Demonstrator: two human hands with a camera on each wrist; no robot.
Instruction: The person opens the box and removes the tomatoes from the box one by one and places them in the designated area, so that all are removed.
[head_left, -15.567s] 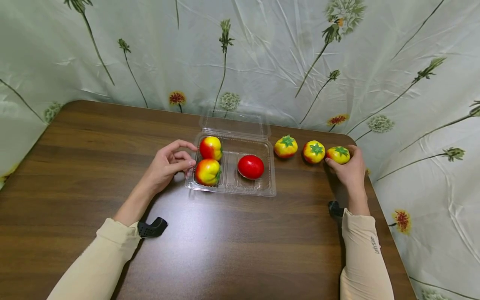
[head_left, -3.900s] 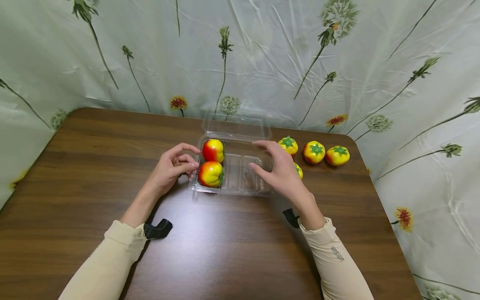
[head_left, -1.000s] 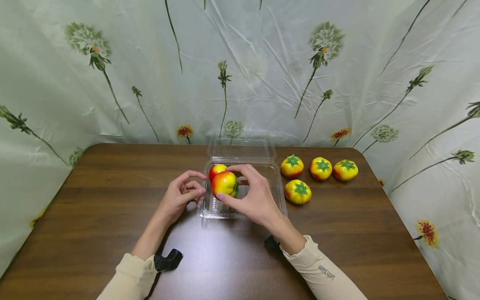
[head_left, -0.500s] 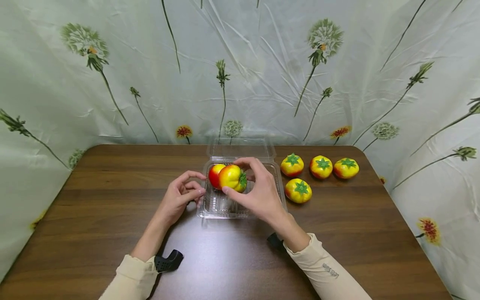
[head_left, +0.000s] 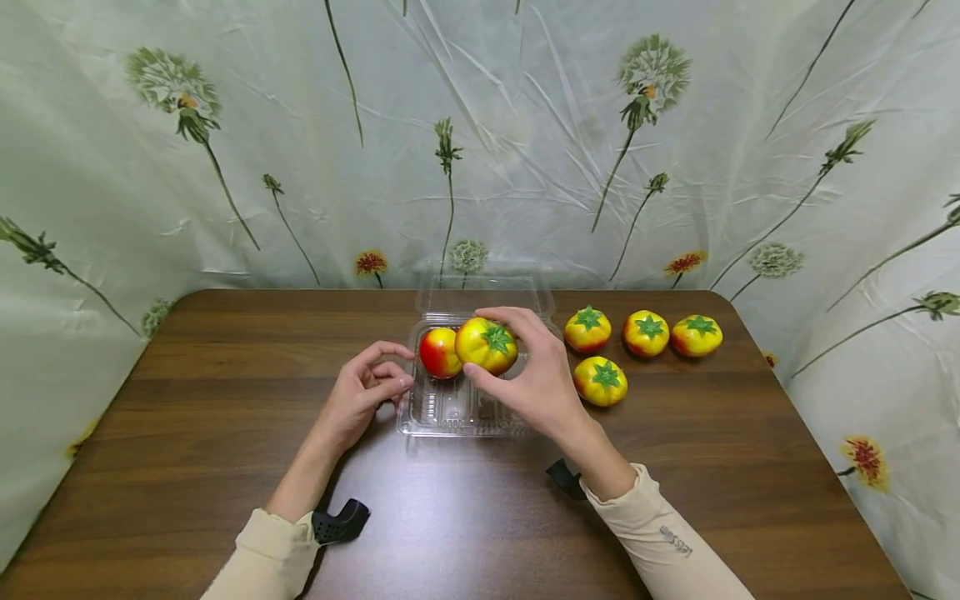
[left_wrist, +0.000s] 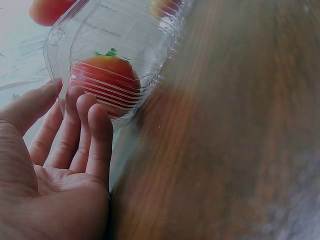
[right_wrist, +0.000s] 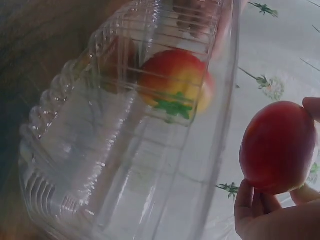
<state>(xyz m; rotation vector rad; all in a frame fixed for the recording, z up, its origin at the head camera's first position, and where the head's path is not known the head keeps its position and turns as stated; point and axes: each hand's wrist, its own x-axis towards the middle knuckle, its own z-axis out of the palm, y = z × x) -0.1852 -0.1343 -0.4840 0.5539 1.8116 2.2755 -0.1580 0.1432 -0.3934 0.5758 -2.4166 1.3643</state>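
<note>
An artificial tomato, yellow above with a green star-shaped calyx, is held between the thumb and fingers of my right hand. It is raised over the clear plastic container; in the right wrist view its red underside shows beside the container wall. One more red-and-yellow tomato lies in the container's back left, its calyx turned sideways. My left hand stays at the container's left side, its thumb tip and fingertips at the rim and ribbed wall, fingers loosely bent.
Several more artificial tomatoes stand calyx up to the right of the container: three in a back row, such as the middle one, and one tomato nearer. The container's lid is folded back toward the flowered curtain. The wooden table reaches forward.
Since 15.6 s ago a tomato went from the container's right part to the table. In the last second my right hand lifted the front left tomato rightward, turning its calyx up. Left hand stayed.
</note>
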